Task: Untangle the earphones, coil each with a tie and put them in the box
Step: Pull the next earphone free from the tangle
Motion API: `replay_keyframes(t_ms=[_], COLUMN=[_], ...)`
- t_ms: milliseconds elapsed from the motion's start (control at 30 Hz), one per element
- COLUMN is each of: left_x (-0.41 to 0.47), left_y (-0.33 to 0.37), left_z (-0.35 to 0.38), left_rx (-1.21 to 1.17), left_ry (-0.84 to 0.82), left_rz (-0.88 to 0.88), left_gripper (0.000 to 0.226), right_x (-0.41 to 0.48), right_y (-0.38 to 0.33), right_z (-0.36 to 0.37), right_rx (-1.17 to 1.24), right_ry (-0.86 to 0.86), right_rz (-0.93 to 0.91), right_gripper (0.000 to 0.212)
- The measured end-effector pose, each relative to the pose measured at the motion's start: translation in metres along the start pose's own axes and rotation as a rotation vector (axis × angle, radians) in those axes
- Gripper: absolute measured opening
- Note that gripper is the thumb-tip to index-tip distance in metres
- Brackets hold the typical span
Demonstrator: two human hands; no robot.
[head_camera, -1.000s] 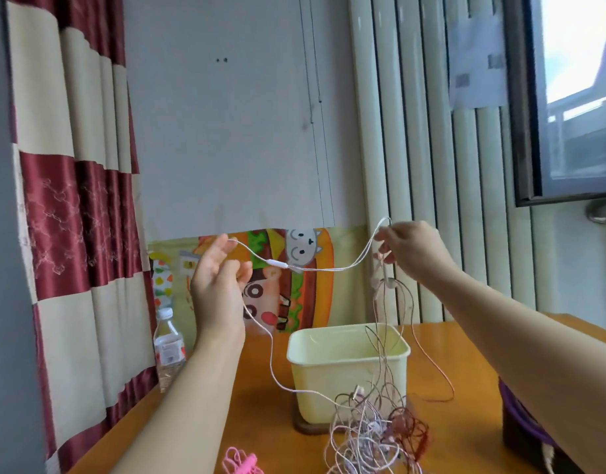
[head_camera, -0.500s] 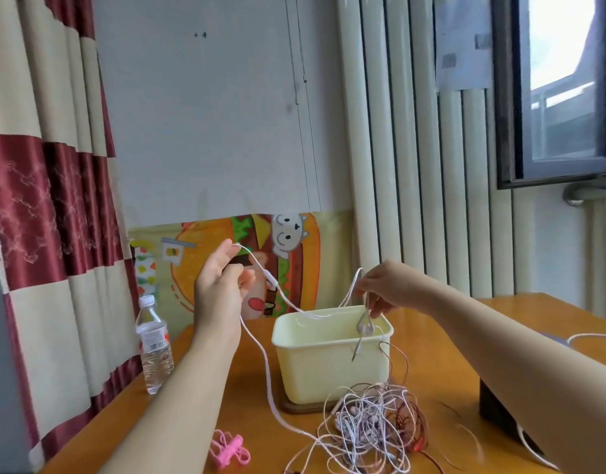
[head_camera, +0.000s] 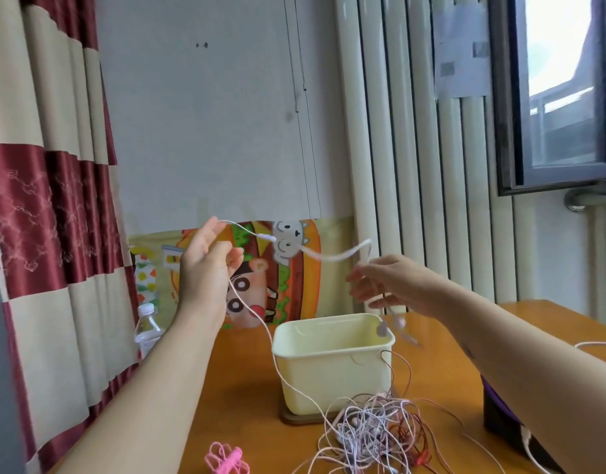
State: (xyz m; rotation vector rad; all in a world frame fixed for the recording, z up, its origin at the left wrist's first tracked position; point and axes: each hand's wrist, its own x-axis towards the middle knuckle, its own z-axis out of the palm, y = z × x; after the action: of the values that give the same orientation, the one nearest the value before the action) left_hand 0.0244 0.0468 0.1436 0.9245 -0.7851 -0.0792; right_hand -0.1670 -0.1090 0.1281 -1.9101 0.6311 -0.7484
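One white cord (head_camera: 328,258) stretched above the seemingly empty box (head_camera: 332,378), pinched in the left grip (head_camera: 205,268), the blurred right grip (head_camera: 393,285) showing no readable hold, while the tangle (head_camera: 373,429) by the front edge of the table (head_camera: 246,381) apparently awaited coiling.

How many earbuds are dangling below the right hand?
2 earbuds, both blurred: one in front of the box's far right corner, the other just right of it, on the white cable under the right hand. Others may be buried in the tangle.
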Motion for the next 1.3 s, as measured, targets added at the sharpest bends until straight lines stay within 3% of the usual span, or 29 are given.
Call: replay_keyframes(t_ms=[100,267,667,767,933,1000,1067,1200,1300], left_x=[-0.008,-0.02,-0.027,-0.024,-0.02,-0.022,-0.024,-0.028,-0.031], left_y=[-0.006,-0.018,-0.03,-0.029,-0.024,-0.023,-0.023,-0.025,-0.027], left_z=[0.003,0.0,-0.012,-0.013,-0.011,-0.009,-0.007,-0.004,-0.01], left_rx=[0.07,0.182,0.249,0.274,0.281,0.285,0.294,0.382,0.502], left_ry=[-0.068,-0.173,-0.166,-0.2,-0.271,-0.312,-0.36,-0.421,-0.406], left_rz=[-0.035,-0.099,-0.098,-0.068,-0.034,-0.031,-0.04,-0.032,-0.029], left_gripper=[0.045,0.043,0.044,0.045,0.042,0.041,0.041,0.039,0.036], right_x=[-0.001,-0.001,-0.001,-0.003,-0.009,-0.012,-0.015,-0.019,-0.021], right_y=[0.004,0.014,0.022,0.02,0.024,0.028,0.03,0.023,0.014], right_z=[0.006,0.012,0.016,0.014,0.015,0.016,0.018,0.018,0.021], right_rx=[-0.216,-0.274,-0.59,-0.657,-0.807,-0.886,-0.83,-0.266,-0.034], right_ry=[-0.017,0.018,0.013,-0.074,-0.403,-0.479,-0.532,-0.639,-0.632], right_rz=[0.029,0.018,-0.07,-0.046,0.18,0.186,0.16,0.179,0.125], right_gripper=[0.028,0.028,0.032,0.031,0.021,0.028,0.028,0.012,0.013])
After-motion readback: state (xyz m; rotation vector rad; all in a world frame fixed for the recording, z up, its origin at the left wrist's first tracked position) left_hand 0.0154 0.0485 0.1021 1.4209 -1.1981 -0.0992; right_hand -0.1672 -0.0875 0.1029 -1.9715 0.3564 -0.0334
